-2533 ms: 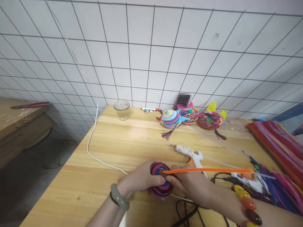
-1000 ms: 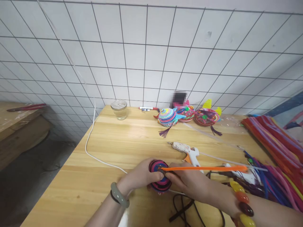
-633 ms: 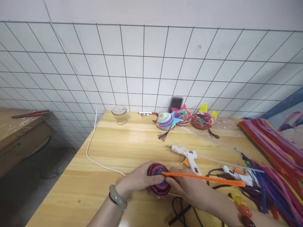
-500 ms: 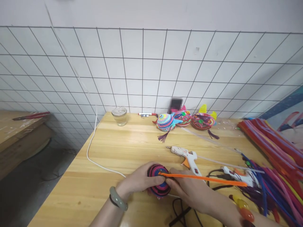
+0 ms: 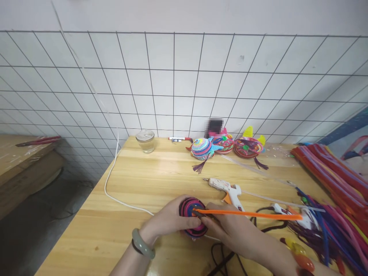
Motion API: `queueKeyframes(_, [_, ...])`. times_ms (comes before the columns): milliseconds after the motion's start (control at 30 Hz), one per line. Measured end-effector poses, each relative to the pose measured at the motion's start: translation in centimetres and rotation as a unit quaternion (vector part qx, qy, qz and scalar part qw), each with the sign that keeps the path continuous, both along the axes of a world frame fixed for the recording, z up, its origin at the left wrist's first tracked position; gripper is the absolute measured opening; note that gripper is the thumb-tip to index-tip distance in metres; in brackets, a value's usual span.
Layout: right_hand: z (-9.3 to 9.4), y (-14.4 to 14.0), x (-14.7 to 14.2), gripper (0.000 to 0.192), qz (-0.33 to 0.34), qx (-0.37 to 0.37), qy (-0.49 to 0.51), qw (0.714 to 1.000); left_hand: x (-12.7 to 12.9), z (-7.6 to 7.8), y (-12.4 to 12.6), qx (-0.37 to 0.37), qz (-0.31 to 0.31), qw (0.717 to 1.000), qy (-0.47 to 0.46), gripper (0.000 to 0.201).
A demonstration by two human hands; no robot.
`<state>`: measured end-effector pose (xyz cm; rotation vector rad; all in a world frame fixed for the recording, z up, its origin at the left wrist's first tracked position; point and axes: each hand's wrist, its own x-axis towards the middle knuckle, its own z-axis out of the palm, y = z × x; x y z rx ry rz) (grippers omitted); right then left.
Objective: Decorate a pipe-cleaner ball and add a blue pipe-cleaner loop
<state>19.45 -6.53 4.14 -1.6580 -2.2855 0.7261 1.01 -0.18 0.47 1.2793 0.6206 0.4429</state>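
Note:
A round ball-like piece (image 5: 189, 231) of coiled pink, black and blue fuzzy stems is in my left hand (image 5: 168, 220). The fingers curve round its far side and the thumb presses across its face. An orange pipe cleaner (image 5: 253, 214) has one end at the blue centre of the piece and stretches rightward above my right hand (image 5: 228, 226). That hand is closed in a pinch beside the centre. Something thin and dark shows between its fingers; I cannot tell its kind. Beyond the hands lies a white glue gun (image 5: 224, 186), its nozzle pointing left.
Three colourful fish-like figures (image 5: 201, 148) sit along the tiled wall, near a marker (image 5: 179, 138) and a glass cup (image 5: 145, 142). At right are a second glue gun (image 5: 310, 218), loose pipe cleaners (image 5: 324, 230) and red bundles (image 5: 324, 168). A white cord (image 5: 120, 200) crosses the left side.
The view has shifted slightly. The orange pipe cleaner's free end sits a little higher and farther right. Both hands keep their hold on the round piece and beside its centre.

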Motion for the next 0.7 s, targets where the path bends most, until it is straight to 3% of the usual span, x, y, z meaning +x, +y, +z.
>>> queueKeyframes(233, [0.2, 0.3, 0.4, 0.020, 0.014, 0.005, 0.001, 1.000, 0.4, 0.0, -0.3, 0.052, 0.031, 0.998, 0.007, 0.046])
queueKeyframes(700, [-0.1, 1.0, 0.2, 0.021, 0.033, -0.012, -0.027, 0.999, 1.1, -1.7, 0.1, 0.023, 0.053, 0.998, -0.002, 0.047])
